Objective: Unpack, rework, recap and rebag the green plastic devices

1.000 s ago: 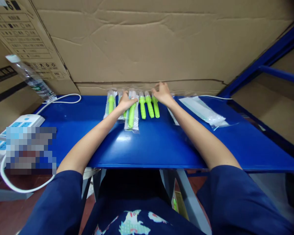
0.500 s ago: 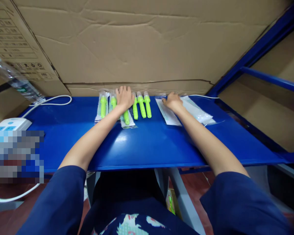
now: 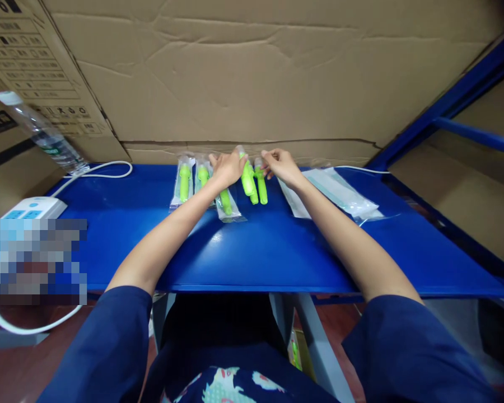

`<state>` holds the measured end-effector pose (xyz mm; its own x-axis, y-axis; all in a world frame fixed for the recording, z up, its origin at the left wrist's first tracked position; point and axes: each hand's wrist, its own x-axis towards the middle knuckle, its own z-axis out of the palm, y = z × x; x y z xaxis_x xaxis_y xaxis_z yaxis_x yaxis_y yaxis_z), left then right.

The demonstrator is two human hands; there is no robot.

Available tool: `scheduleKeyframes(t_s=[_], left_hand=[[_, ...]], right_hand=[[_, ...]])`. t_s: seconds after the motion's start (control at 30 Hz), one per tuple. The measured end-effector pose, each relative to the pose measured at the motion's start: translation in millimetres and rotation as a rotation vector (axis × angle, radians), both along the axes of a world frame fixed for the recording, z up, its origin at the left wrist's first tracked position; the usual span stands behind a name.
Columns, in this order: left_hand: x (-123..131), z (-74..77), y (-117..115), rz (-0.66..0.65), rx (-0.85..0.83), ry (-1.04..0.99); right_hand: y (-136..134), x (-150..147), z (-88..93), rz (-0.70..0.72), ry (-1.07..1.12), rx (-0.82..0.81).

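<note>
Over the back of the blue table [image 3: 252, 252], my left hand [image 3: 227, 169] is closed on a green pen-shaped item [image 3: 247, 178], lifted at a tilt. Two more loose green items [image 3: 261, 187] lie beside and partly under it. To the left, green items in clear packets [image 3: 184, 183] lie in a row, one packet [image 3: 227, 206] partly under my left hand. My right hand [image 3: 280, 167] is closed in a pinch just right of the loose items; what its fingertips hold, if anything, is too small to make out. Flat clear packets [image 3: 340, 193] lie right of it.
At the left are a white power strip [image 3: 46, 210] with a cable and a leaning plastic bottle [image 3: 50, 140]. A cardboard sheet [image 3: 252, 73] stands along the back edge. A blue metal frame [image 3: 449, 95] rises at the right.
My left hand has moved right and picked up a loose green item. My right hand has come off the flat packets and moved left toward the green items. The view has shifted slightly.
</note>
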<state>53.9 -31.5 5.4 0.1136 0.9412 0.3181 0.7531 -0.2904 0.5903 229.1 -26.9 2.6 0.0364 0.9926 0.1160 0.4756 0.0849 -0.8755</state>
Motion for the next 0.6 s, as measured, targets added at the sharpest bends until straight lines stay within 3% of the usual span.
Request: scheduleKeyframes(t_s=[0.13,0.23,0.4,0.5,0.6], left_hand=[[11,19.1,-28,-0.132,0.124,0.17],[23,20.1,-36,-0.244,0.114,0.092],[46,-5.6,-28,-0.433,0.015,-0.25],[66,-26.5,-23,-0.432,-0.266,-0.422],[89,-46.1,-16,-0.363,-0.531,-0.635]], right_hand=[[0,-8,8.4,0.173,0.325,-0.067],[-2,8,14.9,0.165,0.366,-0.088],[-9,62,21.0,-0.044,0.191,-0.236],[-12,85,17.5,-0.243,0.014,-0.297],[-13,92,10.8,-0.269,-0.003,-0.374]])
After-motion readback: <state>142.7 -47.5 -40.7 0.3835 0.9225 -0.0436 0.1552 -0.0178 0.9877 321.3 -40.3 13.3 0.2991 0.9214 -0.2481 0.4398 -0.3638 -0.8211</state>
